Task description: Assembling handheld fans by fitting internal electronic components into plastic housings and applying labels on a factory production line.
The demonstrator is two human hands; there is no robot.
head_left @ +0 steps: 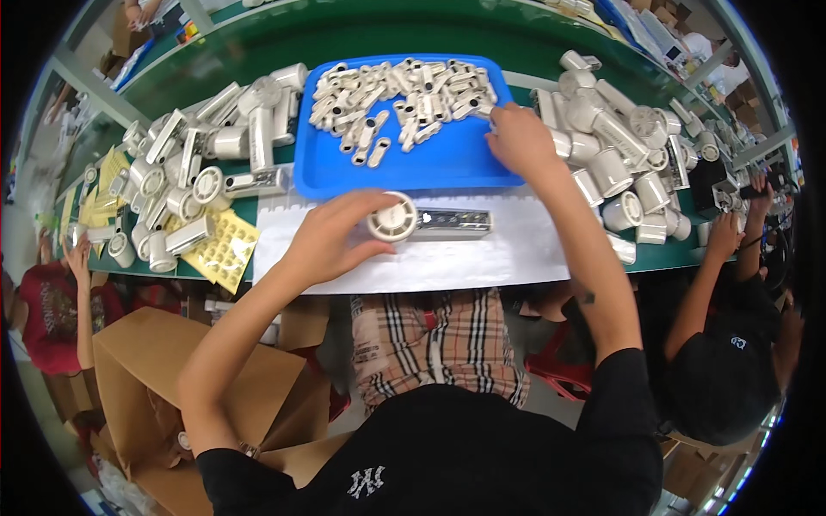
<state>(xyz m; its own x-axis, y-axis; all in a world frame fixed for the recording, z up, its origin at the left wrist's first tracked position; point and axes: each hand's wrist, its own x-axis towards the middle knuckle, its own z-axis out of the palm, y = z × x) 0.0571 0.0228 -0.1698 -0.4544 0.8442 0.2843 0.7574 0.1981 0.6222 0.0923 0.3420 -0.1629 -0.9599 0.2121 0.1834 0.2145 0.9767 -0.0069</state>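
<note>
Head view: from afar I look down on a green workbench (664, 254) with a brown cardboard box (198, 353), its flaps spread, below it at lower left. Two co-workers flank the seated person, one in a red shirt (62, 301) at left, one in a black shirt (723, 361) at right. Across the front of the bench I see a smooth white sheet (508, 265), and just behind it a shallow blue plastic tray (447, 163) with raised sides. Heaps of white plastic devices with round ends and long bodies bracket the tray, a left heap (228, 142) and a right heap (611, 172). A yellow dimpled sheet (228, 249) lies at the front of the left heap. On the white sheet, in front of the tray, rests one white device (452, 222), its slotted round end at left and its dark-faced body pointing right. The left hand (331, 236) pinches that round end between thumb and curled fingers. The right hand (525, 138) bends over the tray's right side, fingers together; whether it grips anything, I cannot tell. Smallest of all, many white oblong pieces (422, 90), some with dark round spots, crowd the tray's far half.
</note>
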